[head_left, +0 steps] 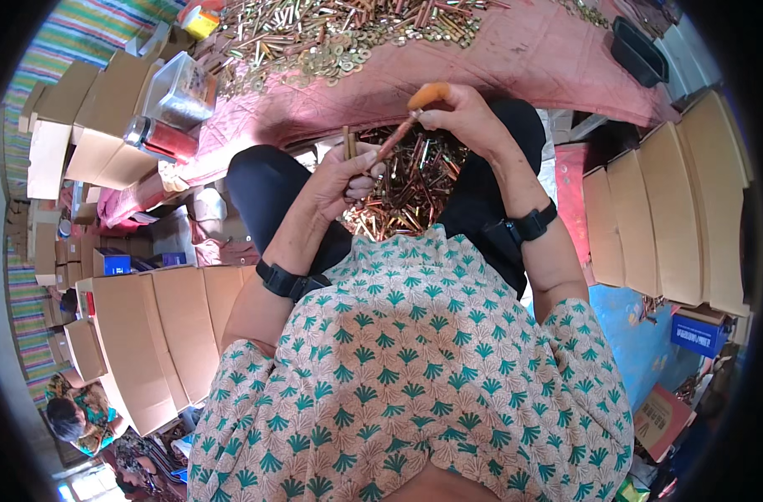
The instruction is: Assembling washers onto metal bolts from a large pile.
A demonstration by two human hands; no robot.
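Note:
My left hand (pixel 354 177) is closed around a reddish-brown metal rod (pixel 395 140) and a couple of thin brass-coloured rods (pixel 347 140) that stick up beside the thumb. The reddish rod slants up to the right. At its upper end my right hand (pixel 462 119) pinches it between thumb and index finger; an orange finger cover (pixel 429 94) sits on one fingertip. Any small part between these fingertips is too small to make out. Below both hands, between my knees, lies a heap of similar metal rods (pixel 416 176).
Ahead, a pink quilted cloth (pixel 515 63) carries piled rods and washers (pixel 339 54). Cardboard boxes (pixel 159 330) stand at the left, more cardboard (pixel 649 213) at the right. A clear plastic tub (pixel 180 90), a red flask (pixel 159 136) and a dark tray (pixel 639 52) flank the cloth. People (pixel 84 414) sit lower left.

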